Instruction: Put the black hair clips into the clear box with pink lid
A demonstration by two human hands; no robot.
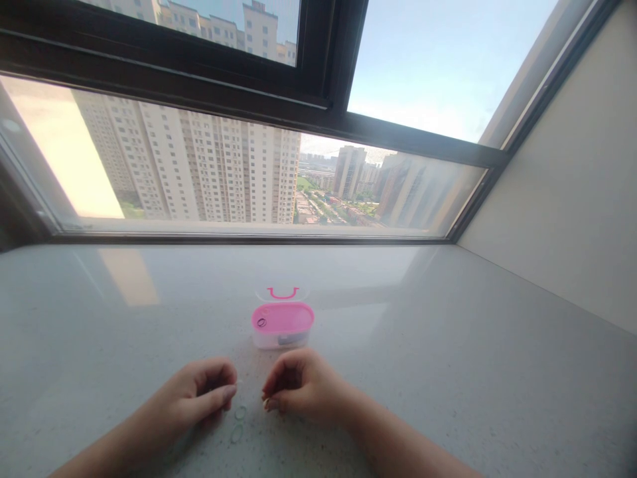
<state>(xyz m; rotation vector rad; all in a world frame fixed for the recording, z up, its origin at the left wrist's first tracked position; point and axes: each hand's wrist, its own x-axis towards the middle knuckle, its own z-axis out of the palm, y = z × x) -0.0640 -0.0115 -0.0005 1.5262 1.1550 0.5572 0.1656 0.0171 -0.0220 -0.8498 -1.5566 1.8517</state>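
Observation:
My left hand [206, 393] is closed in a pinch just above the counter. A thin pale bit shows at its fingertips, too small to name. Across a small gap, my right hand [308, 390] is also closed, thumb against fingers; what it pinches, if anything, is hidden. Two thin pale-green rings lie between the hands: one ring [240, 413] by my left thumb, the other ring [237, 434] nearer to me. Beyond the hands stands an oval box [266, 340] with clear sides and a pink top tray [288, 317]. On that tray sits a small dark ring [261, 322].
Behind the box lies a clear piece with a pink handle [283, 296]. All of it rests on a pale speckled counter [472, 372]. A dark-framed window [249, 240] bounds the far edge, and a white wall [572, 199] rises on the right.

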